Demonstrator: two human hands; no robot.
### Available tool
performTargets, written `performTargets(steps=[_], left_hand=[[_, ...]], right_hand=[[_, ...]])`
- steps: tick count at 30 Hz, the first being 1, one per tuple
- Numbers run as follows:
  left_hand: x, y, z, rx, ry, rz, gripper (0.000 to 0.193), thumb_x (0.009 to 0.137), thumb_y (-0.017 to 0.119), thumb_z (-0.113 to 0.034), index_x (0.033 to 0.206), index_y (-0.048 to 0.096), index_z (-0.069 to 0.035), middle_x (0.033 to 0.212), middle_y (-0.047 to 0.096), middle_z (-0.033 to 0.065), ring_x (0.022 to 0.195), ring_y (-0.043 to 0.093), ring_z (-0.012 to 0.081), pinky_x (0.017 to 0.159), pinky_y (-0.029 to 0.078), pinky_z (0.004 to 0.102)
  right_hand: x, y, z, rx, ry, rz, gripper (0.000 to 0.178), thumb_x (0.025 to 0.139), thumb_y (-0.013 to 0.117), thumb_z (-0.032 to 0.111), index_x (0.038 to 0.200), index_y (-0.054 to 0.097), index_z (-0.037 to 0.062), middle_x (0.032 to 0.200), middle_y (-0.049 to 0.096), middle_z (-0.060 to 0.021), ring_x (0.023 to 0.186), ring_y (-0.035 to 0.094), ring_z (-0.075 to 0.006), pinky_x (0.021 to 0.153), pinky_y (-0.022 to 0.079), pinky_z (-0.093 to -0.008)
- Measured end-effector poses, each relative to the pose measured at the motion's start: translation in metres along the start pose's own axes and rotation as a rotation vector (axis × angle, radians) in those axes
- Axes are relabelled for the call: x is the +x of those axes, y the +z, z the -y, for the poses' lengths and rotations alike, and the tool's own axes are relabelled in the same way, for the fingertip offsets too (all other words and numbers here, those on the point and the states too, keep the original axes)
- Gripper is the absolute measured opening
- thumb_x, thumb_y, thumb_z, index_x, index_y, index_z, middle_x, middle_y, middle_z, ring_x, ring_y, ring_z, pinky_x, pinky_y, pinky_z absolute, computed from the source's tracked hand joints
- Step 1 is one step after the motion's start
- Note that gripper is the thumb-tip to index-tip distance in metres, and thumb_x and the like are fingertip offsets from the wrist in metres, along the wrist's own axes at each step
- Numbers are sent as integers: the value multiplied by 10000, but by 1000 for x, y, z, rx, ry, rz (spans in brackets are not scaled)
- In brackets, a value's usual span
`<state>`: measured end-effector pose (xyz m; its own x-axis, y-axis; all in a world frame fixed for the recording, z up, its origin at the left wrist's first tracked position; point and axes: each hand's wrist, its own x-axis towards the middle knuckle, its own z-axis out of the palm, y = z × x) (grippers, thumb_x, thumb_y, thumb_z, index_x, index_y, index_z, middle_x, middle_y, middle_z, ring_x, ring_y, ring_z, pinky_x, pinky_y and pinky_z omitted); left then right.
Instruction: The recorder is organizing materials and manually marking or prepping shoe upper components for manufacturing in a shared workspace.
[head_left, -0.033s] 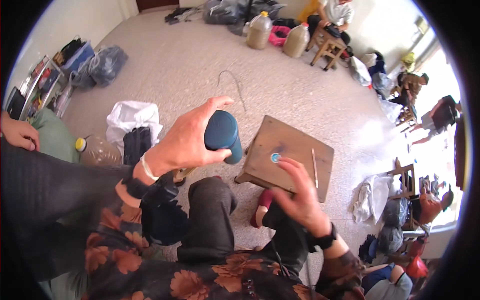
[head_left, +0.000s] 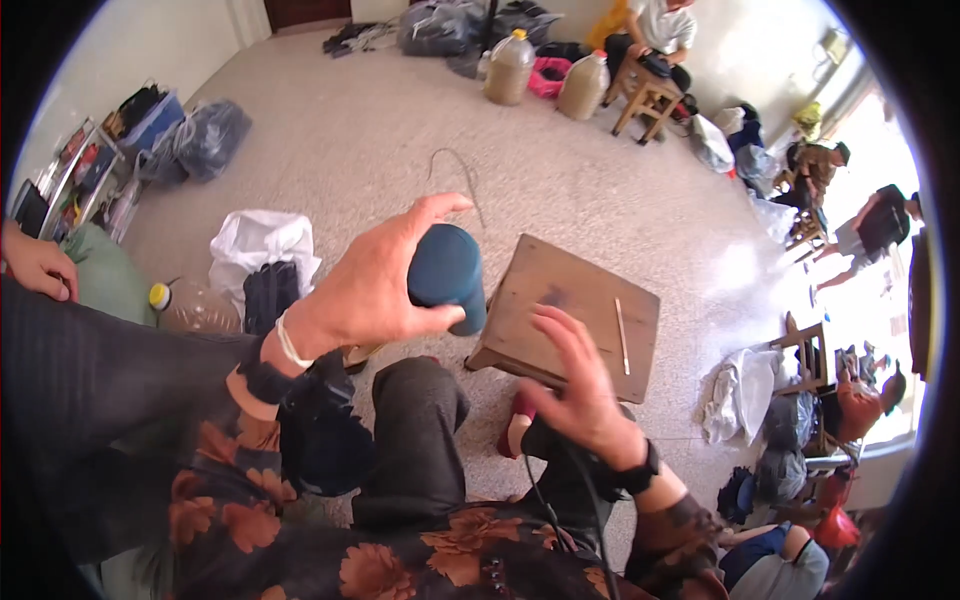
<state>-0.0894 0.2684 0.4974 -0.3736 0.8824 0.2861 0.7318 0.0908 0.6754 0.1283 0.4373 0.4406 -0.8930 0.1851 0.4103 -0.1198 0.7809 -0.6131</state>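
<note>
My left hand [head_left: 360, 285] is wrapped round a dark teal cylinder [head_left: 445, 268] with a smooth rounded end, holding it up in front of me. The thumb presses its near side, while the other fingers are partly hidden behind it. Beside the near edge of a small brown wooden stool [head_left: 585, 270], my right hand [head_left: 585, 400] hovers with fingers stretched and thumb apart, holding nothing visible. A thin pale stick [head_left: 622, 335] lies on the stool top.
A white bag [head_left: 262, 245], a dark folded thing [head_left: 270, 295] and a yellow-capped bottle [head_left: 195, 305] lie to my left. Another person's hand [head_left: 45, 265] rests nearby. A thin wire [head_left: 455, 160] lies on the floor. Large jugs [head_left: 510, 70] and a seated person [head_left: 660, 30] are at the back.
The small round blue-and-white thing by my right fingertips on the stool no longer shows. My right hand has shifted slightly left and toward me; my left hand keeps the cylinder.
</note>
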Motion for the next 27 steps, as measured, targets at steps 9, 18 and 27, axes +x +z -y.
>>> performTargets(steps=[9,18,27], left_hand=[[-27,38,-91,-516,171,-87,859,704,846,-167,1412,377,-37,1231,576,173,1140,601,274,998,458,384],[-74,93,-92,-756,14,-42,740,730,866,-212,1321,464,-22,1170,619,133,1124,607,219,974,472,355],[-88,120,-115,-411,148,8,731,707,839,-251,1302,472,-35,1153,613,187,1068,644,356,912,513,401]], right_hand=[[-30,12,29,465,301,4,778,782,819,217,1374,367,-5,1225,610,-205,1162,616,-309,951,498,-413],[-55,-75,65,373,252,264,678,877,742,262,1405,432,-28,1204,646,-184,1006,678,-240,806,561,-361],[-56,-109,130,-439,105,226,582,858,702,470,1094,533,-34,837,643,-195,758,677,-375,624,533,-438]])
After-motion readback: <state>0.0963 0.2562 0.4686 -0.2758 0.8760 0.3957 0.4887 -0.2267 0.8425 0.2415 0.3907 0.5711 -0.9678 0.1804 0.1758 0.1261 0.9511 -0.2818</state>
